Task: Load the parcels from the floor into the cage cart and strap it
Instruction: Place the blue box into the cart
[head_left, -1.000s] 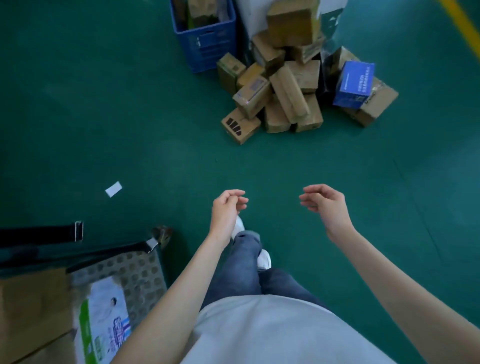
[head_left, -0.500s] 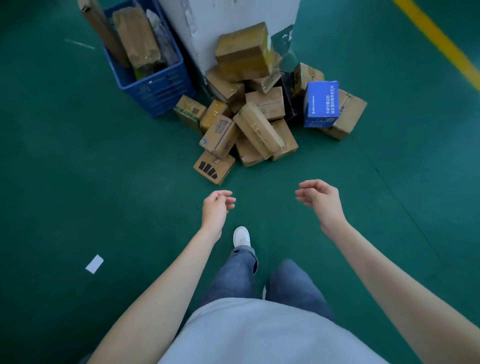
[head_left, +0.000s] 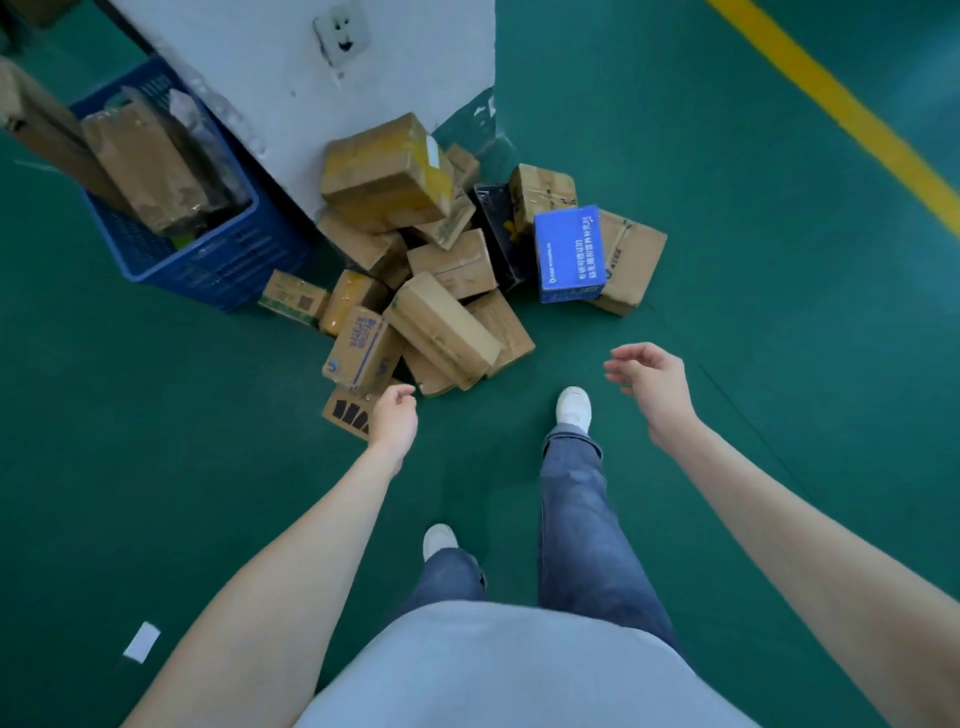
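On the green floor against a white pillar, piled parcels lie with long axes variously angled; left hand and right hand hover nearby, loosely curled, empty.

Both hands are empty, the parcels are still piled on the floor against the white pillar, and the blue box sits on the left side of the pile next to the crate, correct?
Not quite. In the head view the blue box sits on the right side of the pile, away from the blue crate. The rest holds: left hand and right hand hold nothing, and the parcels still lie against the white pillar.
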